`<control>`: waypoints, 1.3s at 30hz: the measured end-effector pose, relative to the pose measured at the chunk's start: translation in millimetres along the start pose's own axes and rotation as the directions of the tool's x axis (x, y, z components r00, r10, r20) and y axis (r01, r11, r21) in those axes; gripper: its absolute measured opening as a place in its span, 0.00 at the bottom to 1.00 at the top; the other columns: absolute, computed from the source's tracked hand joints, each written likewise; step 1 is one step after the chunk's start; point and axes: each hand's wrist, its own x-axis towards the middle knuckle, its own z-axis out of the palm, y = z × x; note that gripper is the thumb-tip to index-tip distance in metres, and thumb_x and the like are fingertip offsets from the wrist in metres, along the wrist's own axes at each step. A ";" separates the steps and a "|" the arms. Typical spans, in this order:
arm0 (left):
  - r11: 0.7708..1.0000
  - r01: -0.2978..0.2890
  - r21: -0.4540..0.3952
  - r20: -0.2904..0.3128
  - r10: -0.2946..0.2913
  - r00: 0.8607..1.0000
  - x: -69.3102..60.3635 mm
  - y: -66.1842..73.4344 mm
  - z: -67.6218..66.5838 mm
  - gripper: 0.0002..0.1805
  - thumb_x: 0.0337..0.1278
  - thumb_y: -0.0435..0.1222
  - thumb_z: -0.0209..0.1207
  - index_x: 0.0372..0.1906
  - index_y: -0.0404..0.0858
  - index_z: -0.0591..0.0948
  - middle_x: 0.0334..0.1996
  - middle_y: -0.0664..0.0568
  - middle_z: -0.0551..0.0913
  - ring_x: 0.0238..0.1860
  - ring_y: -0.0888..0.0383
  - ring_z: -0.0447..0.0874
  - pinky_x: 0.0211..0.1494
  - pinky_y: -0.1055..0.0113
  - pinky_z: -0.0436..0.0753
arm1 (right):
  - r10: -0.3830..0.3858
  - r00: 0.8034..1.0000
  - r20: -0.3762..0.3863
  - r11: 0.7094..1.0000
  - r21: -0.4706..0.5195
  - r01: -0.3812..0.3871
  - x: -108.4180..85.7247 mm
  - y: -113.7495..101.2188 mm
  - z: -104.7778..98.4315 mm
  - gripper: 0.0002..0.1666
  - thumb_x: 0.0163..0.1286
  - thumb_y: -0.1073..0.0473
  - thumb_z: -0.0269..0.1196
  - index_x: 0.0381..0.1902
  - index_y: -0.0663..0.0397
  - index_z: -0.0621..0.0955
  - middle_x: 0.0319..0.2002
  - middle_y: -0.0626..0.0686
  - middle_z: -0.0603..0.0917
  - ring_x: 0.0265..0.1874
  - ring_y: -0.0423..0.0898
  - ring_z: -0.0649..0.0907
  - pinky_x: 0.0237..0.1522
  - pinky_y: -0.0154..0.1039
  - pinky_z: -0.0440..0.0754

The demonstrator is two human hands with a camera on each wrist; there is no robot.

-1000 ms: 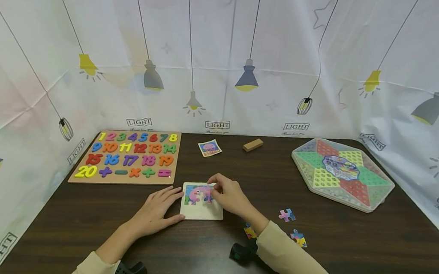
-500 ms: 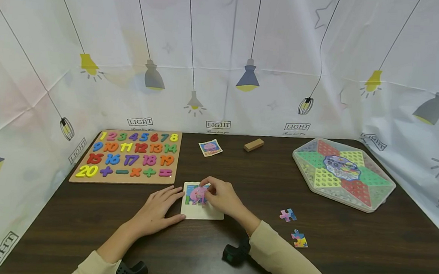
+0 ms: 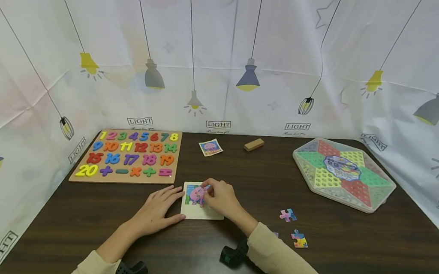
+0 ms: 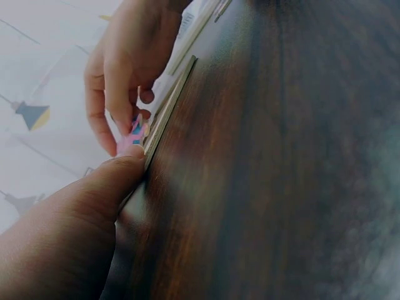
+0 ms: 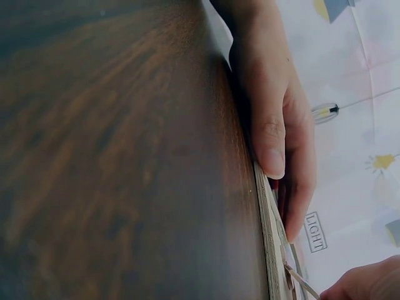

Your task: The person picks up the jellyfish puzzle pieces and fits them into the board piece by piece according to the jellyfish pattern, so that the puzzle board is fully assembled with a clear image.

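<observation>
A pale puzzle board (image 3: 202, 213) lies at the middle of the table, with a pink and blue picture in its upper left part. My left hand (image 3: 155, 213) rests beside it, fingertips and thumb touching its left edge. Over the board's upper right, my right hand (image 3: 224, 199) pinches a puzzle piece (image 4: 135, 130), pink and blue in the left wrist view, tilted above the surface. Its fingers hide part of the picture. Two loose pieces, a pink and blue one (image 3: 288, 215) and a yellow and blue one (image 3: 299, 239), lie to the right; another shows partly by the right sleeve.
A wooden number board (image 3: 125, 157) lies at the back left. Behind the puzzle board are a small picture card (image 3: 210, 148) and a wooden block (image 3: 253, 145). A hexagonal game box (image 3: 342, 174) stands at the right. A printed white curtain surrounds the table's back and sides.
My right hand has moved left over the board. Its sleeve has shifted left too, now covering the lower loose yellow piece. My left hand has stayed at the board's edge.
</observation>
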 end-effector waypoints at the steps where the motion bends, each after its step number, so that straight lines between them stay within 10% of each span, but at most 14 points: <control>1: 1.000 0.001 0.000 0.001 -0.001 1.000 0.0 0.0 0.0 0.38 0.55 0.61 0.50 0.67 0.45 0.65 0.67 0.50 0.60 0.68 0.48 0.52 0.63 0.44 0.54 | 0.001 1.000 -0.004 1.000 -0.017 -0.001 -0.3 -0.1 0.0 0.13 0.57 0.64 0.60 0.41 0.54 0.80 0.23 0.45 0.76 0.23 0.41 0.70 0.27 0.35 0.68; 39: 1.000 -0.007 -0.003 -0.005 0.007 1.000 -0.1 -1.1 0.7 0.39 0.55 0.63 0.48 0.67 0.45 0.65 0.67 0.50 0.61 0.68 0.49 0.52 0.63 0.44 0.54 | -0.008 1.000 0.008 0.991 -0.130 0.009 -1.2 2.8 1.8 0.08 0.54 0.61 0.64 0.34 0.53 0.81 0.18 0.41 0.73 0.23 0.41 0.69 0.28 0.37 0.66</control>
